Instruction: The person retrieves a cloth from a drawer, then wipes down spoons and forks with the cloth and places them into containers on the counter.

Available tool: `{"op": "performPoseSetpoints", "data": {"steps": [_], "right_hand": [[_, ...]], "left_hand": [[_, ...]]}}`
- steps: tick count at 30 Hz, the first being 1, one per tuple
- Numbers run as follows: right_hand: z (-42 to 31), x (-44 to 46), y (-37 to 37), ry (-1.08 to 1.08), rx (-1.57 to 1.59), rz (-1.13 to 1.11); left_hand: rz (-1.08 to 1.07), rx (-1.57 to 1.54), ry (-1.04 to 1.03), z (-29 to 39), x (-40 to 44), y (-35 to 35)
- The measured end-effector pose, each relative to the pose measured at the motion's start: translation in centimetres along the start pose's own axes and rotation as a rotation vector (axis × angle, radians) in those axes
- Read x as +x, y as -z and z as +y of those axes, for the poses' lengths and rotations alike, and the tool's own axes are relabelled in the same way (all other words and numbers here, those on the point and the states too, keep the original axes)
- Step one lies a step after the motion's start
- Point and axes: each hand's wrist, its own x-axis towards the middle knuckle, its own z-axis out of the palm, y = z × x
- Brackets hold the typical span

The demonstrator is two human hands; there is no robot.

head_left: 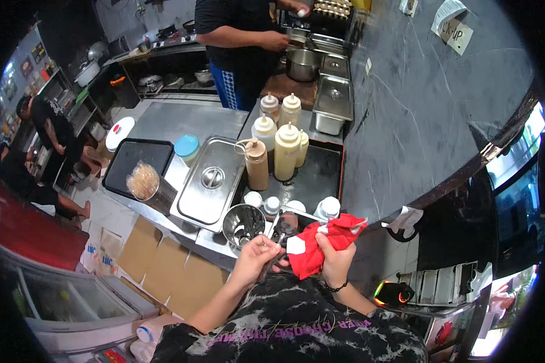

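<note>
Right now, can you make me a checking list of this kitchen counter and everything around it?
Surface: steel counter, crowded near the hands.
Job's things: red cloth, bunched; steel cup of utensils near the left hand.
Clutter: squeeze bottles grouped together; blue-lidded tub beside the lidded steel pan.
Hands: left, fingertips together, hold unclear; right hand grips the cloth.
Cables: nothing seen near the hands.
Surroundings: a person by the steel pot; more people farther left.
</note>
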Motion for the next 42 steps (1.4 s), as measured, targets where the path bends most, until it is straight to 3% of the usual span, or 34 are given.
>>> {"op": "performPoseSetpoints", "data": {"steps": [11,19,21,23,25,26,30,32,37,39,40,41,42], "right_hand": [[0.8,1.1,2.3,-0.133,0.229,-0.142],[-2.3,3.5,3.6,0.154,0.214,-0.271],[-3.9,4.1,2.8,0.217,0.205,-0.331],[-6.1,4.8,0.7,0.580,-0.612,-0.670],[-3.1,4.4,-2.0,0.697,-0.675,-0.856],[-1.4,3.9,-2.2,0.512,-0.703,-0.936],[2.2,3.1,-3.4,0.571,-0.613,-0.831],[2.6,2.3,-4.2,0.527,-0.556,-0.656],[3.4,2.0,-6.8,-0.063,-0.124,-0.258],[3.1,3.3,-6.2,-0.057,-0.160,-0.011],[1.4,3.9,-6.0,-0.036,0.073,0.031],[-0.5,4.5,-5.7,-0.006,0.310,0.083],[-1.0,5.4,-4.8,0.077,0.294,0.140]], "left_hand": [[-0.004,-0.104,-0.104,-1.1,0.0,-0.1],[0.039,-0.004,-0.153,-0.5,0.2,1.0],[0.134,0.168,-0.173,-0.6,0.2,1.5],[0.079,0.190,-0.153,-0.7,0.0,1.4],[0.077,0.327,-0.104,-0.6,-0.6,0.4],[0.062,0.495,-0.102,-0.1,-0.7,0.5],[0.036,0.432,-0.096,-0.5,0.1,4.3],[0.030,0.467,-0.100,0.6,0.0,4.8],[0.023,0.544,-0.196,3.1,0.8,6.1],[0.047,0.653,-0.149,5.2,1.2,7.3],[0.113,0.686,-0.113,6.9,1.0,7.5],[0.134,0.878,-0.290,7.1,1.7,9.6],[0.174,0.986,-0.341,8.7,1.6,9.9]]}}
